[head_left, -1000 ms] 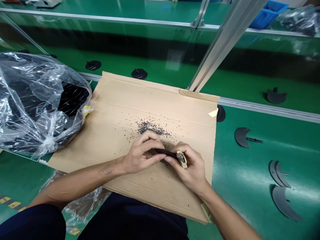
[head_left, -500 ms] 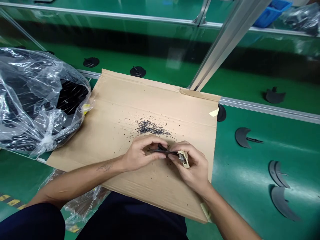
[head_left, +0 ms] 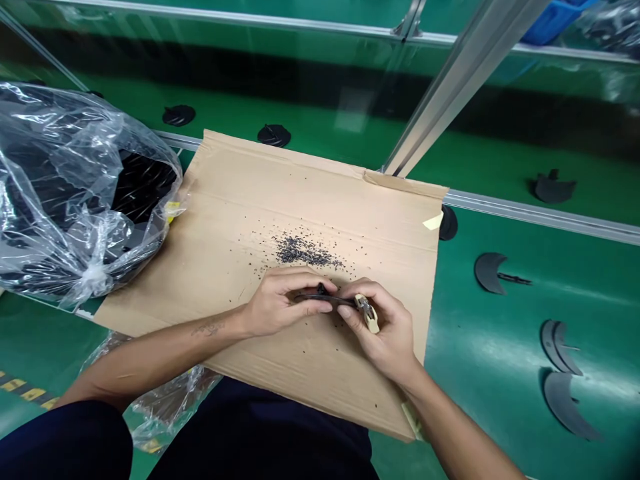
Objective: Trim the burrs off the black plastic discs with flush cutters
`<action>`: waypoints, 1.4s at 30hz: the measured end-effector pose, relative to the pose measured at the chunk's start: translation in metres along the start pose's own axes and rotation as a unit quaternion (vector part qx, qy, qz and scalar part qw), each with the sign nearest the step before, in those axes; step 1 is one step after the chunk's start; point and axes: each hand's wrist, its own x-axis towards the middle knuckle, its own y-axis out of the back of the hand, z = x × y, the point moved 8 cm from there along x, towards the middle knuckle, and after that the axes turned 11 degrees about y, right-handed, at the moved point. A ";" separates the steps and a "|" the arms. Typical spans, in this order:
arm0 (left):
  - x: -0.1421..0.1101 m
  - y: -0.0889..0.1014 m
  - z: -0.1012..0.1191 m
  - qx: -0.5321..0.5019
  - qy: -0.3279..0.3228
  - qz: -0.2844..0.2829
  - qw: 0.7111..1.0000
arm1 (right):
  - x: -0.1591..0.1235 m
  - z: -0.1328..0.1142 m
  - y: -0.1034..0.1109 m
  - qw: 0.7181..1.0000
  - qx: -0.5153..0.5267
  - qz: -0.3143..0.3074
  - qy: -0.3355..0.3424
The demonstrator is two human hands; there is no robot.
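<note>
Thin black part (head_left: 340,299), one: held between the two hands, above the near half of the cardboard sheet, with a small dark projection near its left end.

Left hand (head_left: 277,300), one: grip closed to a pinch on the left portion of the part, fingers above and thumb below.

Right hand (head_left: 387,327), one: grip closed, holding a pale-yellow and metal hand tool (head_left: 367,313), with fingertips at the right end of the part. The tool's working end is partly hidden by the fingers.

Cardboard sheet (head_left: 280,193), brown, one: under both hands, bearing a loose scatter of small black bits (head_left: 303,250) just beyond them; a pale tape strip (head_left: 433,221) at its far right corner.

Clear plastic bag (head_left: 95,220), one: left of the sheet, overlapping its edge, filled with black pieces.

Green tabletop (head_left: 475,333): to the right, carrying a dark crescent-shaped part (head_left: 487,272) with a stem, a pair of curved grey parts (head_left: 555,343), a larger curved part (head_left: 565,403) just below them, and a dark rounded part (head_left: 449,223) beside the sheet.

Metal rail (head_left: 550,213) and slanting metal post (head_left: 465,73): beyond the sheet.

Blue bin (head_left: 555,23), one: far right, partly out of view.
</note>
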 end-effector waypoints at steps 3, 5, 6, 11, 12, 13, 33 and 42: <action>0.000 0.001 0.001 0.011 -0.006 0.007 1.000 | 0.001 -0.001 -0.001 1.000 0.003 -0.001 0.009; 0.001 0.001 0.004 0.028 -0.028 0.013 0.999 | 0.001 -0.002 0.001 1.000 -0.014 0.005 0.019; 0.000 0.001 0.006 0.036 -0.043 0.016 0.998 | 0.001 -0.003 0.002 0.999 -0.030 0.005 0.029; 0.000 0.002 0.009 0.052 -0.103 0.020 0.993 | -0.001 -0.015 0.002 0.982 -0.119 -0.019 0.148; 0.000 0.003 0.009 0.047 -0.106 0.023 0.993 | -0.002 -0.018 0.001 0.977 -0.123 -0.022 0.171; 0.000 0.004 0.009 0.039 -0.107 0.025 0.993 | -0.002 -0.019 0.001 0.974 -0.123 -0.024 0.189; -0.002 0.006 0.022 0.065 -0.132 -0.006 0.989 | -0.003 -0.020 -0.006 0.966 -0.129 -0.057 0.217; -0.005 0.004 0.023 0.102 -0.154 0.013 0.983 | -0.001 -0.022 -0.004 0.969 -0.118 -0.055 0.212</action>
